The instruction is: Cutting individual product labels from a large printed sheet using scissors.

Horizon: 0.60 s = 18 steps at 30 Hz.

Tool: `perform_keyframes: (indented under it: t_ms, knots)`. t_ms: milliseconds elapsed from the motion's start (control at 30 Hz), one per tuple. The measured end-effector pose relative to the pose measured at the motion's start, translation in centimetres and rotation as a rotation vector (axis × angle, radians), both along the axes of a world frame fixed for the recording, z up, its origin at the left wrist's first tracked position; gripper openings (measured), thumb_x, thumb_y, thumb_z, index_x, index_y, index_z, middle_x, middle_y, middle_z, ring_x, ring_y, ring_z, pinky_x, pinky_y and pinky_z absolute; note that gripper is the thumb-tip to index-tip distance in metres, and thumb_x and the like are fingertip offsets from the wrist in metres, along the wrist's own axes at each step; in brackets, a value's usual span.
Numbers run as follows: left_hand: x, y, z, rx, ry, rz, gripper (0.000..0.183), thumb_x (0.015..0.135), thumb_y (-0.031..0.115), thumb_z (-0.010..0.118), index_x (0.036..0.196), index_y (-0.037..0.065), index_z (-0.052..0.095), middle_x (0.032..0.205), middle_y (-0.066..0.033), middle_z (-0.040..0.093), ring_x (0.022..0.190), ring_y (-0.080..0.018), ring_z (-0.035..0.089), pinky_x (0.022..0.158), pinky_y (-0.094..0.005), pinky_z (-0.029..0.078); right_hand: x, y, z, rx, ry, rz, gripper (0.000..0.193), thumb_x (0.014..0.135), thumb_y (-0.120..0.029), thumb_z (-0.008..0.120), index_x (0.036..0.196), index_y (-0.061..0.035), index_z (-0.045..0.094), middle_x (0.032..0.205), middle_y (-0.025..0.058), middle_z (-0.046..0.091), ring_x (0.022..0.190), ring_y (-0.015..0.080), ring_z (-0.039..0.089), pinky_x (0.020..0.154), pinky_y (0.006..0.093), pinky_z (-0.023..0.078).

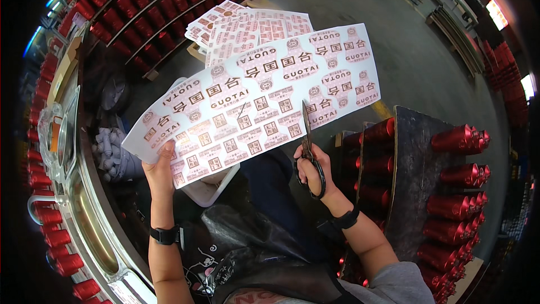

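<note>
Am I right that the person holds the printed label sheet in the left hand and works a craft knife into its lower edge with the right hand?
Not quite: the right hand holds scissors, not a craft knife. Their blades cut up into the lower edge of the printed label sheet, which the left hand grips at its lower left corner. The head view shows this.

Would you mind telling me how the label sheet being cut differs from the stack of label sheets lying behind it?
The held label sheet is a single sheet raised in the air, gripped by the left hand, while the stack of sheets is several sheets lying fanned on a surface. The held sheet has scissors, worked by the right hand, at its lower edge; the stack is untouched. Both are white with pinkish-red printed labels.
</note>
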State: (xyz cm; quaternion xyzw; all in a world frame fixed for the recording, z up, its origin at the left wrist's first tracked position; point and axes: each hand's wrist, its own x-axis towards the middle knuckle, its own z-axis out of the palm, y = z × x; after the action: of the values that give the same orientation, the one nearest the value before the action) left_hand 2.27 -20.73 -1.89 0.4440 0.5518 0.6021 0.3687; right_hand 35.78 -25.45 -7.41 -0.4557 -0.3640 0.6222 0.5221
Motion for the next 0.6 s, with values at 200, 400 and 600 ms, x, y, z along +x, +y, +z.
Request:
perform_keyframes:
  t_ms: [200, 400, 600]
  knots:
    - [-0.4, 0.0, 1.0, -0.001, 0.006, 0.009, 0.027, 0.088, 0.005, 0.067, 0.113, -0.003, 0.06, 0.106, -0.0071, 0.065, 0.093, -0.0119, 0.059, 0.084, -0.026, 0.047, 0.3, 0.3, 1.2, -0.003, -0.031, 0.026, 0.005, 0.086, -0.004, 0.05, 0.09, -0.0054, 0.052, 0.063, -0.003, 0.045, 0.046, 0.0031, 0.04, 0.041, 0.0194, 0.034]
    - [-0.9, -0.3, 2.0, -0.045, -0.051, 0.003, 0.027, 0.088, 0.004, 0.066, 0.113, -0.004, 0.06, 0.106, -0.0079, 0.065, 0.092, -0.0117, 0.06, 0.083, -0.0257, 0.048, 1.6, 0.9, 4.6, -0.103, -0.11, 0.187, 0.007, 0.088, -0.005, 0.051, 0.094, -0.0054, 0.051, 0.063, -0.0015, 0.046, 0.049, 0.0053, 0.044, 0.045, 0.0202, 0.038]
    - [-0.4, 0.0, 2.0, -0.116, -0.023, -0.014, 0.024, 0.088, 0.003, 0.065, 0.11, -0.004, 0.062, 0.104, -0.0079, 0.066, 0.091, -0.012, 0.06, 0.081, -0.0257, 0.049, 3.9, 3.4, 5.2, -0.231, 0.024, 0.397, 0.015, 0.088, -0.012, 0.051, 0.101, -0.0048, 0.051, 0.07, 0.0082, 0.059, 0.056, 0.0161, 0.056, 0.055, 0.028, 0.047]
